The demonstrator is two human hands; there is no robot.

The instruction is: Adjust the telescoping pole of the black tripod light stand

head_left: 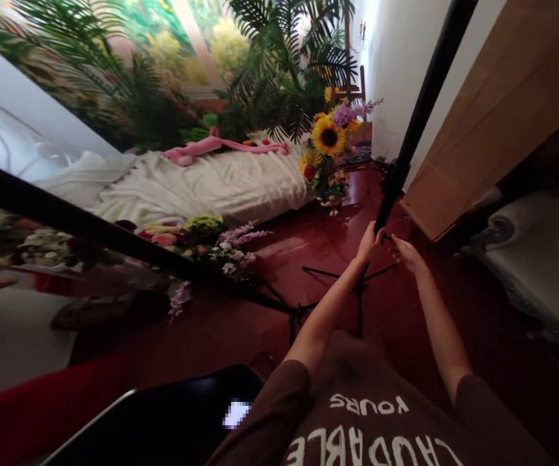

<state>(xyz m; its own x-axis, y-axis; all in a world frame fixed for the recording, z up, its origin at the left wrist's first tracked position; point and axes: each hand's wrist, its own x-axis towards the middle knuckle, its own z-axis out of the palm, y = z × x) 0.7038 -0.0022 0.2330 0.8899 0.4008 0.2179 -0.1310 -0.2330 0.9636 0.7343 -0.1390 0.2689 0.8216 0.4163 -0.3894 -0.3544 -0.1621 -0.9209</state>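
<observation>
A black light stand point(418, 110) slants up from the floor to the top right, its spread legs point(359, 304) standing on the red floor. My left hand point(370, 244) is wrapped round the pole, low down, just under a thicker collar point(396, 176). A small dark knob point(386, 239) sticks out beside that hand. At the knob's right side is my right hand point(406, 254), its fingertips bent in against it; the exact grip is small and dim. Both forearms reach forward from brown sleeves.
Another black stand pole point(89, 223) crosses the left side. Beyond it, white cloth point(221, 181) covers a low platform with a pink plush toy point(206, 145). Sunflowers point(328, 136), other flowers point(230, 249) and palm fronds point(284, 52) surround it. A brown panel point(464, 149) leans right; a black panel point(162, 414) is near.
</observation>
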